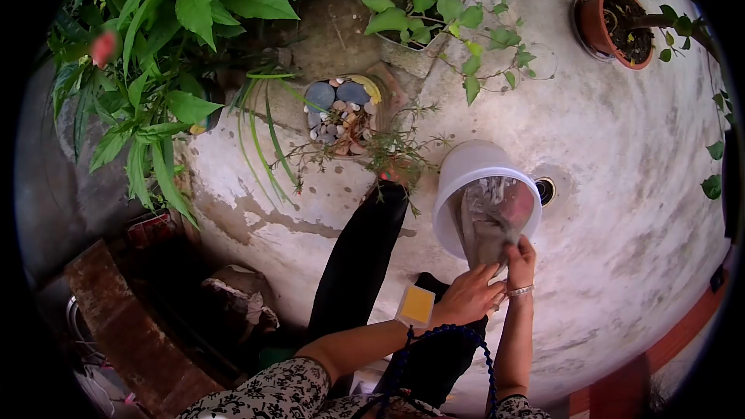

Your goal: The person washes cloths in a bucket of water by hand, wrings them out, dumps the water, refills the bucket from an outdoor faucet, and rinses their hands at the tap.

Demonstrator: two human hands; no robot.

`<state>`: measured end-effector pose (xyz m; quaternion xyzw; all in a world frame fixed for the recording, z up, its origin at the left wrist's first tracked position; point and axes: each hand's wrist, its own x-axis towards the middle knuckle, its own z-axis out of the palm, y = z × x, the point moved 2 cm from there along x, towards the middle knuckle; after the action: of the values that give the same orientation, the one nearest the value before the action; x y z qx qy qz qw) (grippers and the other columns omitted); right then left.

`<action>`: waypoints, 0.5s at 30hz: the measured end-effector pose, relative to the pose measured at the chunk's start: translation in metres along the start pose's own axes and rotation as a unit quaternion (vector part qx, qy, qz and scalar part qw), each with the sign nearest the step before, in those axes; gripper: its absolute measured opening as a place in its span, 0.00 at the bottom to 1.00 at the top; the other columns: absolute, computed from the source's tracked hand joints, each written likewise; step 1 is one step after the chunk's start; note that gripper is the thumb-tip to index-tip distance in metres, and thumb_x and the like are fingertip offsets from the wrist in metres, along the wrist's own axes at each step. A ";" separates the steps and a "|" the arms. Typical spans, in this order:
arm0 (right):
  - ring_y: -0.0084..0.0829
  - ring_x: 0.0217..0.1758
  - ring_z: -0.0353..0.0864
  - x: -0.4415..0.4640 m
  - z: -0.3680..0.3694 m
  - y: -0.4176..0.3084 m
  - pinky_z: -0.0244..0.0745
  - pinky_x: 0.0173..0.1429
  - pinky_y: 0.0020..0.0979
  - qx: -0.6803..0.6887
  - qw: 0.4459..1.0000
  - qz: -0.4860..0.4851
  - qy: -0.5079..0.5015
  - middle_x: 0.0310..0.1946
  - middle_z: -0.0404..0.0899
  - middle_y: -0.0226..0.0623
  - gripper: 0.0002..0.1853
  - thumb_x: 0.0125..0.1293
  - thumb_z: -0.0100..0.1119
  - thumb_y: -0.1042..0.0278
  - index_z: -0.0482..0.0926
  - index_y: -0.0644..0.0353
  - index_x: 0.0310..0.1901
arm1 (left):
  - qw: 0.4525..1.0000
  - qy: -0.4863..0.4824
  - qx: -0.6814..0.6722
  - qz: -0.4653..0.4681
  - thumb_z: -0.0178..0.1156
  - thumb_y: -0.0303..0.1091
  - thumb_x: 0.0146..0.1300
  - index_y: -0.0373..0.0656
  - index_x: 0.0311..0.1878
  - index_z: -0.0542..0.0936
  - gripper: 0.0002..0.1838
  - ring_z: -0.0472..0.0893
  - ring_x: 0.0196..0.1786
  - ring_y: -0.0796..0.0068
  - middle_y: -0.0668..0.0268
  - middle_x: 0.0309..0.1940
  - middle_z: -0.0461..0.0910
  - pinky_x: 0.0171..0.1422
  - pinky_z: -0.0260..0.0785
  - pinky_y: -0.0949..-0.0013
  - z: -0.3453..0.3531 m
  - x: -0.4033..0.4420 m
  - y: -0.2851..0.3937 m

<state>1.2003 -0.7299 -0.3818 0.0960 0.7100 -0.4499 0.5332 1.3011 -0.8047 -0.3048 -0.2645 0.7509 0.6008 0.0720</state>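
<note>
A white plastic bucket (475, 157) stands on the concrete floor, its mouth facing me. A limp grey-brown cloth (489, 234), wet-looking, hangs from my hands down into the bucket; water or something shiny and a pinkish patch show inside. My left hand (470, 295) is closed at the cloth's near end, just outside the rim. Beside it my right hand (521, 262), with a bracelet (521, 291) on the wrist, pinches the same cloth at the rim. The fingertips of both hands are partly hidden.
A round floor drain (546, 191) lies right of the bucket. A terracotta pot (596, 25) stands at the upper right. Left of the bucket are a pebble-filled pot (341, 109) and leafy plants (194, 12). A rusty brown slab (128, 326) sits at the lower left.
</note>
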 end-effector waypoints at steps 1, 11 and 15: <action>0.15 0.27 0.63 0.007 -0.006 0.004 0.60 0.32 0.17 0.001 1.000 0.001 -0.001 0.24 0.68 0.22 0.08 0.48 0.45 0.79 0.70 0.64 0.32 | 1.000 0.000 0.001 -0.001 0.52 0.24 0.41 0.39 0.38 0.69 0.16 0.65 0.46 0.57 0.52 0.43 0.63 0.43 0.63 0.65 0.002 -0.001 0.001; 0.46 0.50 0.61 0.149 0.043 0.123 0.58 0.53 0.34 -0.418 0.871 -0.221 0.132 0.49 0.60 0.45 0.22 0.48 0.42 0.79 0.64 0.57 0.49 | 0.973 0.119 0.034 -0.196 0.50 0.24 0.42 0.36 0.43 0.65 0.20 0.55 0.53 0.47 0.47 0.51 0.52 0.55 0.52 0.56 -0.014 0.005 -0.017; 0.45 0.51 0.61 0.144 0.072 0.120 0.59 0.53 0.35 -0.488 0.861 -0.084 0.117 0.53 0.55 0.43 0.23 0.50 0.42 0.77 0.62 0.49 0.51 | 0.967 0.138 -0.006 -0.216 0.50 0.24 0.42 0.38 0.43 0.64 0.20 0.54 0.53 0.48 0.47 0.51 0.52 0.55 0.52 0.56 -0.017 0.003 -0.025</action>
<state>1.2626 -0.7632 -0.5695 -0.1846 0.9012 -0.0740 0.3851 1.3139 -0.8248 -0.3237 -0.5014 0.6751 0.5328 0.0943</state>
